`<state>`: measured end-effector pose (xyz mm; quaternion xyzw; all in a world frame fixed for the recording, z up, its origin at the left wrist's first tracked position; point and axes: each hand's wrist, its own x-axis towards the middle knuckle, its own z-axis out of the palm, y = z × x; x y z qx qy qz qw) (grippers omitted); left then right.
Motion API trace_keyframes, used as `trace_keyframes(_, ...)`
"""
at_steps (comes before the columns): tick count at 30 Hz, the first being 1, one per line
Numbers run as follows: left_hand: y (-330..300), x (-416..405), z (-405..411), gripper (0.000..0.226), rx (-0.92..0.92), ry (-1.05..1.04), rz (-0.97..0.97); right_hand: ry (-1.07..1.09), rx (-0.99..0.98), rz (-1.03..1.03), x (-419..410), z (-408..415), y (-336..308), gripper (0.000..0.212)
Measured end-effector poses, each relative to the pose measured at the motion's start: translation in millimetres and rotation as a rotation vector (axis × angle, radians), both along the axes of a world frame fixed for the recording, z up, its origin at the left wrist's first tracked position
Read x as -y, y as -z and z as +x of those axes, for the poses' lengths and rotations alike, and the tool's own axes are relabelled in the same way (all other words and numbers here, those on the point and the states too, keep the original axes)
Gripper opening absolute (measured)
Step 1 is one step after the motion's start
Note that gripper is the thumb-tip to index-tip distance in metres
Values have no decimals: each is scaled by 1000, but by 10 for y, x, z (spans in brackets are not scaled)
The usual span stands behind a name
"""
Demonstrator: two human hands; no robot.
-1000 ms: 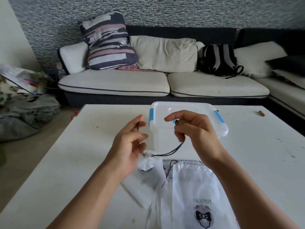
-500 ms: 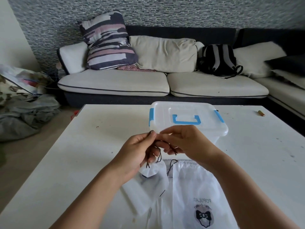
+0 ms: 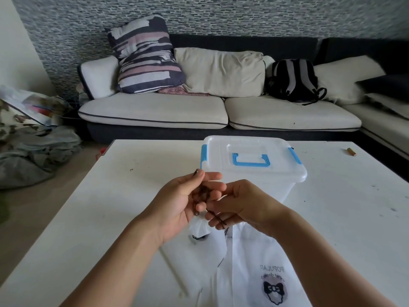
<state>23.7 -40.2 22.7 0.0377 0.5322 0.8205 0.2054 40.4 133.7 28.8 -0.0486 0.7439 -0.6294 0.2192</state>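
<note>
A black cord (image 3: 196, 173) runs from about 11 to 5 o'clock between two hands above the tabletop (image 3: 132, 196). The left hand (image 3: 179, 202) has a pinching grip on its upper end. The right hand (image 3: 243, 204) has a curled grip round its lower part. A white bag (image 3: 250, 262) lies lengthwise at 6 o'clock, its gathered mouth toward 12. A box (image 3: 252, 151) stands at 12 with its lid on and its contents unseen.

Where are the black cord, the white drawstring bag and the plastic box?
black cord (image 3: 215, 216): head view, its lower slanted stretch.
white drawstring bag (image 3: 254, 251): head view, plain cloth above the bow print.
plastic box (image 3: 251, 164): head view, long bar of the blue handle.
</note>
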Motion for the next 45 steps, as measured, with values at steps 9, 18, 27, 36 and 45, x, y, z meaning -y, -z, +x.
trace_keyframes(9,132,-26,7,35,-543,-310,-405,-8,-53,75,-48,-40,0,39)
trace_keyframes(18,-39,-106,79,36,-147,-153,213,211,291,-509,191,-54,51,38)
trace_keyframes(27,-17,-112,77,37,-187,-119,215,474,277,-666,204,-65,153,12)
trace_keyframes(36,-51,515,-365,47,93,-555,327,593,73,-978,-319,-210,-132,24)
trace_keyframes(45,263,411,-279,29,-504,-274,-943,37,-526,703,-103,-116,149,20)
